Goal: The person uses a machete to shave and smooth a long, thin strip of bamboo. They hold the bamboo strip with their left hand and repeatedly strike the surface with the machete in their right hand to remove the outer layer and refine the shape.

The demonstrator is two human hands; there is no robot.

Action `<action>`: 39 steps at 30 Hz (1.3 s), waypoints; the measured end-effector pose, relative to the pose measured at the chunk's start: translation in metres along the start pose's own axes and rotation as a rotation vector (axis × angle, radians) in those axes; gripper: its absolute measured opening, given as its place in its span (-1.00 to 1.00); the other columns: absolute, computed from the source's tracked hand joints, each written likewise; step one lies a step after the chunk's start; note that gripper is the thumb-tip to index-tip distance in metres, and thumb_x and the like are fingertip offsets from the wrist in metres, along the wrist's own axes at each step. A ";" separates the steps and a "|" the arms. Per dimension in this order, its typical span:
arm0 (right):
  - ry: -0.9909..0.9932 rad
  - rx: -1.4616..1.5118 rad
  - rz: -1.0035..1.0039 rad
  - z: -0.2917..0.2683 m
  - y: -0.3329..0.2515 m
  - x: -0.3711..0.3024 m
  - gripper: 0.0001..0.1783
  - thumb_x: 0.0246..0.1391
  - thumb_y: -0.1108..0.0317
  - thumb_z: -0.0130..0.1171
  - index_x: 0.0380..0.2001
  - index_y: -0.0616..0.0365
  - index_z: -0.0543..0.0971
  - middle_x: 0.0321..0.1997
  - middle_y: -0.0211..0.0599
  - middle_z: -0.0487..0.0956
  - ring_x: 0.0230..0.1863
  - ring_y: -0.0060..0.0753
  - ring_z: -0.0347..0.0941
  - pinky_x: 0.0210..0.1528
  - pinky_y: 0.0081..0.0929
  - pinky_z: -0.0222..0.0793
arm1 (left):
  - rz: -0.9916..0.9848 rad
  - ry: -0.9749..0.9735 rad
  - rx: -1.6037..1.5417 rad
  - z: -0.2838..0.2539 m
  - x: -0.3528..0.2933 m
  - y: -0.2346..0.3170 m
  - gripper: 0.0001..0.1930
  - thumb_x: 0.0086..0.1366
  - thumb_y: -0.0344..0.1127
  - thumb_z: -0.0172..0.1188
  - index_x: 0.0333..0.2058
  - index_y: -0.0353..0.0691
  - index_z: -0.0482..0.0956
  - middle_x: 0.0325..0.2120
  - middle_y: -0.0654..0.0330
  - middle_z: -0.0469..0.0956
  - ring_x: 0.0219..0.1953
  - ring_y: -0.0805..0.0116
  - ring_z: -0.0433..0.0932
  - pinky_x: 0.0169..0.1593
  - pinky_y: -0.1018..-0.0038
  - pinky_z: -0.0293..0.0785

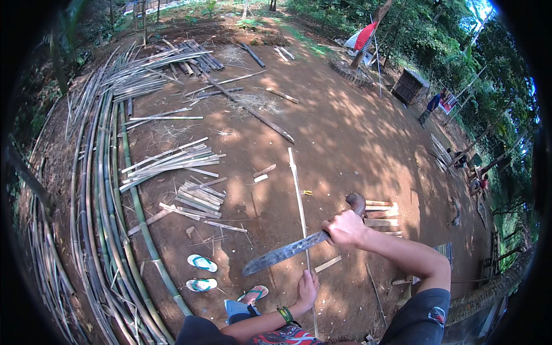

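My right hand (345,229) is closed round the curved wooden handle of a machete (283,255), whose broad dark blade points to the left and slightly toward me. Below it, my left hand (307,291) grips a long, thin split bamboo strip (299,198) near its lower end. The strip stretches away from me, its far end among the things on the bare ground. In the picture the blade crosses the strip above my left hand; whether the two touch, I cannot tell.
Long green bamboo poles (150,247) lie along the left. Near them are piles of split strips (172,164) and shorter pieces (198,198). A pair of flip-flops (202,263), yellow pliers (308,192) and bamboo offcuts (380,214) lie close by. A person (432,106) stands far right.
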State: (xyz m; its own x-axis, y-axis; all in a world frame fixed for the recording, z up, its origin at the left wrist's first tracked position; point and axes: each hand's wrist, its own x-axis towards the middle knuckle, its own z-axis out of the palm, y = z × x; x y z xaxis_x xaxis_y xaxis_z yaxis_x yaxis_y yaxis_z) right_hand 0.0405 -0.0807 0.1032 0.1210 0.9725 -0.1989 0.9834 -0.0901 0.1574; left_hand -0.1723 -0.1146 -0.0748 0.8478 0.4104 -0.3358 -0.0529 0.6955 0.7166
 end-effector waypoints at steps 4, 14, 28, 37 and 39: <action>0.239 -0.115 0.257 -0.052 0.074 0.057 -0.83 -0.19 0.22 0.22 -0.58 0.06 0.62 -0.67 -0.11 0.56 -0.53 0.00 0.58 -0.42 -0.12 0.52 | 0.037 -0.012 -0.063 -0.007 -0.002 -0.002 -0.51 0.54 0.14 -0.39 -0.44 -0.08 0.21 -0.67 0.37 0.14 -0.67 0.56 0.11 -0.59 0.57 0.05; 0.392 0.318 0.642 -0.102 0.063 0.062 -0.75 -0.12 0.19 0.15 -0.46 0.09 0.68 -0.55 0.03 0.59 -0.41 0.13 0.56 -0.23 -0.04 0.51 | -0.089 -0.065 -0.149 -0.027 -0.001 0.007 -0.47 0.49 0.26 -0.39 -0.40 -0.07 0.21 -0.67 0.31 0.18 -0.69 0.51 0.14 -0.62 0.55 0.10; 0.464 1.448 1.654 0.120 -0.227 -0.201 -0.58 0.15 0.16 0.25 -0.68 0.20 0.56 -0.76 -0.51 0.39 -0.72 -0.66 0.22 -0.65 -0.50 0.06 | -0.411 -0.315 -0.325 -0.048 0.015 0.036 -0.42 0.43 0.28 -0.18 -0.57 -0.09 0.22 -0.69 0.33 0.13 -0.63 0.46 0.14 -0.47 0.50 0.11; 0.970 1.348 2.585 0.140 -0.455 -0.248 -0.60 0.03 0.13 0.36 -0.61 0.30 0.62 -0.75 -0.41 0.43 -0.74 -0.59 0.31 -0.68 -0.49 0.17 | -0.585 -0.575 -0.293 0.000 0.001 0.052 -0.44 0.48 0.07 -0.15 -0.70 -0.06 0.13 -0.79 0.36 0.03 -0.69 0.48 0.03 -0.50 0.48 0.05; 1.155 1.320 2.677 0.176 -0.488 -0.248 -0.51 0.07 0.02 0.34 -0.62 0.28 0.61 -0.74 -0.44 0.40 -0.75 -0.60 0.24 -0.68 -0.51 0.07 | -0.574 -0.635 -0.291 0.013 -0.010 0.063 -0.42 0.49 0.10 -0.18 -0.70 -0.06 0.14 -0.79 0.36 0.03 -0.68 0.48 0.02 -0.48 0.47 0.05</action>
State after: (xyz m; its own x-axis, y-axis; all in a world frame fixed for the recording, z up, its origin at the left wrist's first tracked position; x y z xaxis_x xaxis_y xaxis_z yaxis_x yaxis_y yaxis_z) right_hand -0.4460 -0.3157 -0.0947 0.2609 -0.8152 -0.5172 -0.6056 0.2790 -0.7452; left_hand -0.1768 -0.0827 -0.0184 0.9118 -0.3889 -0.1316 0.4102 0.8498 0.3310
